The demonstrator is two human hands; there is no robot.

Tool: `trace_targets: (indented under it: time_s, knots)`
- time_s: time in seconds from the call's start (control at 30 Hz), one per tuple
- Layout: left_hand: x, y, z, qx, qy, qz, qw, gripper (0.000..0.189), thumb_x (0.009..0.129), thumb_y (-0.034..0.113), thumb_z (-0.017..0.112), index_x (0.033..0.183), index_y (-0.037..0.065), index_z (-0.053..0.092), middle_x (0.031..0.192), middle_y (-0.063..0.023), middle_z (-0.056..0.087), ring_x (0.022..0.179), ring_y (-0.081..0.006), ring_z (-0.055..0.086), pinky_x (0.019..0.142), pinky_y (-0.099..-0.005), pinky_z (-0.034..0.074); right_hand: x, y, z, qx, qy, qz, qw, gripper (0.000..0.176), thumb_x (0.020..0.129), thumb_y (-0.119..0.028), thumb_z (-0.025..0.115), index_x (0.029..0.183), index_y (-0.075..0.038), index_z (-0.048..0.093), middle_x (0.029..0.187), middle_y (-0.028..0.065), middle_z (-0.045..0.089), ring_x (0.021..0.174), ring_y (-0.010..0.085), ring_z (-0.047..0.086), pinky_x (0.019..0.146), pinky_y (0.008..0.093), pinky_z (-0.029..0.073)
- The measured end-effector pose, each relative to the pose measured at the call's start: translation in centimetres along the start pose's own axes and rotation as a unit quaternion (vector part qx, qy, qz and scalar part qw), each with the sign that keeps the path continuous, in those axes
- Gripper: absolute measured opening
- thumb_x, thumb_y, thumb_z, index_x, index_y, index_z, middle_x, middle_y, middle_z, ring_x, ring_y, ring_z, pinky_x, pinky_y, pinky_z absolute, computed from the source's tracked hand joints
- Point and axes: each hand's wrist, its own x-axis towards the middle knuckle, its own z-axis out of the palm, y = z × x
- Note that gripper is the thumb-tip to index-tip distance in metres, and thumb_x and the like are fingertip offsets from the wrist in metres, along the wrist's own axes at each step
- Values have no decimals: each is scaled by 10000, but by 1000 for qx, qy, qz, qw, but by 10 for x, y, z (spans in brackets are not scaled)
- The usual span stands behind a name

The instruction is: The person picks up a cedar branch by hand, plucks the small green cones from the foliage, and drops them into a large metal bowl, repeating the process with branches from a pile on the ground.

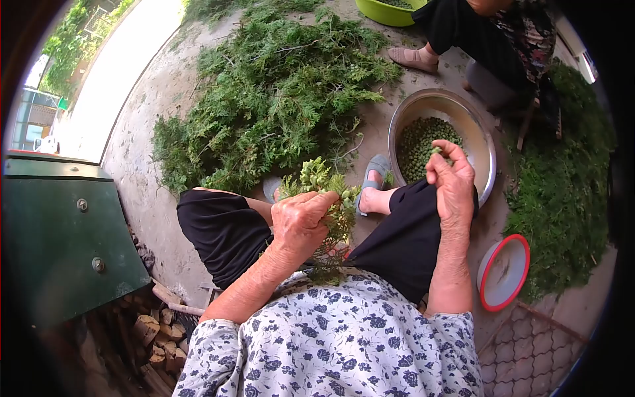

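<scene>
My left hand (pixel 301 221) grips a green sprig (pixel 324 182) with pale green berries, held upright over my knees. To the right, my right hand (pixel 452 178) is raised with its fingers pinched on a small green berry (pixel 436 151) at the fingertips. Just beyond that hand a steel bowl (pixel 479 135) sits on the concrete floor, partly filled with green berries (pixel 420 142). I am seated, with black trousers and a grey sandal (pixel 376 171) below my hands.
A large heap of green branches (pixel 278 92) covers the floor ahead. More greenery (pixel 562 192) lies at the right. Another person (pixel 489 40) squats beyond the bowl near a lime-green basin (pixel 387 12). A red-rimmed white lid (pixel 504 272) lies at my right. A green metal box (pixel 59 231) and stacked firewood (pixel 155 337) stand left.
</scene>
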Motion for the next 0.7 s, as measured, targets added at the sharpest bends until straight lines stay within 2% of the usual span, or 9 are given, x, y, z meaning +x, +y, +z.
trace_targets:
  time_s: [0.07,0.1,0.17,0.27,0.3,0.37,0.43,0.57,0.7]
  knots:
    - [0,0,-1,-2,7,8,1000,203,647,-3,692,823,73,625,606,-76,574,540,-241,573,486,-316,435,13,-6,-38,-218,72,-84,970,343,777,13,572,1119,-1,566,990,69,560,893,154,547,784,253,451]
    - [0,1,-1,1,1,4,1000,193,657,2,696,826,67,629,622,-81,587,552,-238,583,496,-309,444,13,-17,-43,-455,110,-162,869,369,769,-15,574,1137,-12,560,1091,122,555,1042,242,517,901,324,410]
    - [0,-1,2,1,-6,1,1000,184,667,7,700,830,60,632,639,-85,599,563,-236,592,506,-301,453,18,-15,-58,-602,186,-218,745,329,785,-40,566,1113,-13,575,1157,153,534,1094,284,497,945,358,381]
    - [-2,-7,7,-75,7,-19,997,181,674,-4,698,838,49,644,680,-97,626,588,-227,610,534,-289,473,14,-21,-54,-572,178,-233,766,280,796,-40,556,1071,-9,596,1116,159,557,1057,295,516,924,361,398]
    - [-1,-6,5,-87,-8,-24,996,176,680,-10,695,840,44,646,698,-101,636,600,-217,619,545,-282,477,11,-19,-45,-496,144,-241,822,228,821,-43,551,1038,3,607,1056,128,593,946,235,578,826,321,450]
    - [0,-4,4,-97,-27,-28,995,171,685,-15,692,842,39,649,716,-106,645,613,-207,627,557,-274,482,-2,-15,-13,-205,12,-50,977,190,852,-77,556,1009,12,616,1004,78,613,808,138,594,713,256,458]
    - [0,-2,5,-129,-10,-48,990,167,691,-19,687,843,37,648,714,-106,647,619,-188,630,555,-269,477,-17,-9,19,-145,-122,8,982,171,870,-101,561,984,4,631,1003,33,610,726,66,556,649,203,432]
    - [-3,-3,5,-121,-11,-75,990,131,726,103,689,848,102,644,699,-65,640,636,-219,619,648,-356,363,-34,7,57,-214,-266,-57,938,211,856,-182,590,959,-4,639,946,43,611,702,123,537,813,277,383]
    - [-3,-4,4,-107,-15,-53,993,165,691,-8,695,843,36,647,714,-110,647,625,-197,634,554,-275,476,-39,8,60,-200,-233,96,947,205,816,-190,634,897,-3,650,839,37,629,736,129,549,951,310,251]
